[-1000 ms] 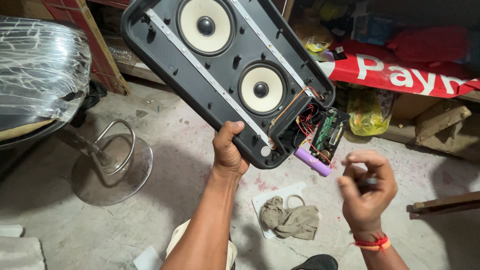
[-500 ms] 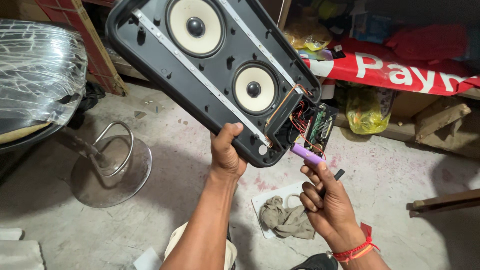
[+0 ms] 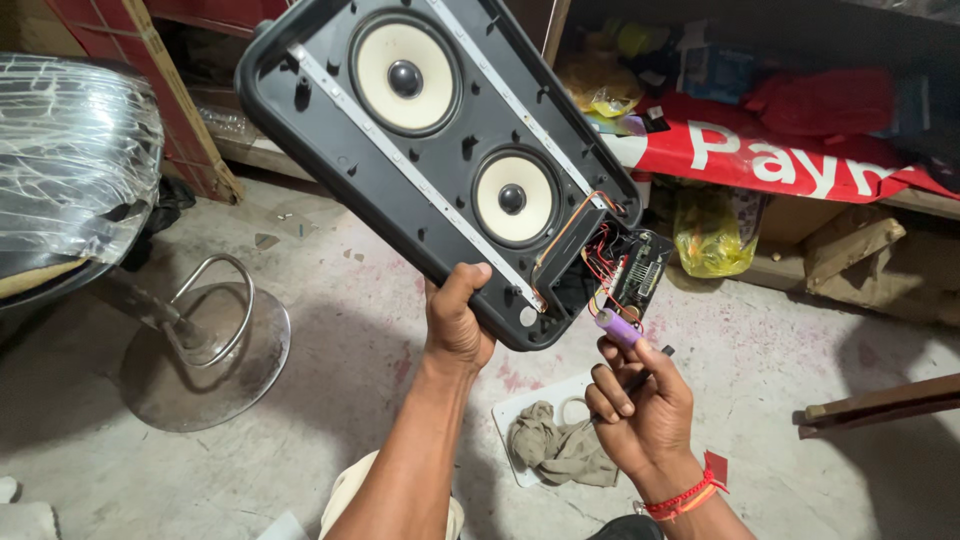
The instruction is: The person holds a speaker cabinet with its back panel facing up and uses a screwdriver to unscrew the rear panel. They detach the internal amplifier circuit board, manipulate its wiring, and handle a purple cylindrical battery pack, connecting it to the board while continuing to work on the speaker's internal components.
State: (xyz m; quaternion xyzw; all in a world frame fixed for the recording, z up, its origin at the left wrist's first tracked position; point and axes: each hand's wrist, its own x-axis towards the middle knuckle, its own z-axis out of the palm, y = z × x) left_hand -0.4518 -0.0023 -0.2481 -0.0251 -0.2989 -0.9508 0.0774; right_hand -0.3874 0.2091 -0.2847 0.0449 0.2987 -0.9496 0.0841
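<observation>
Your left hand (image 3: 458,325) grips the lower edge of the opened speaker housing (image 3: 440,160), thumb over the front rim and fingers behind, holding it up in the air above the concrete floor (image 3: 330,330). Your right hand (image 3: 640,415) is closed around a thin dark tool (image 3: 640,378) while its thumb and fingertips touch the purple battery cell (image 3: 618,327) hanging at the housing's lower right corner. The housing is a long black plastic shell with two pale cone drivers, one above the other, and two light strips running its length; it looks stiff, bulky and probably fairly heavy at the driver end, so the rim is the safest hold. Keep off the cones, which would likely dent easily. At the open corner a small circuit board (image 3: 638,272) sits exposed with thin red and orange wires (image 3: 590,250); these seem fragile, and the cell likely hangs by them, so support it rather than pull. Below, on the floor, a crumpled grey rag (image 3: 555,450) lies on a white tray (image 3: 520,415).
</observation>
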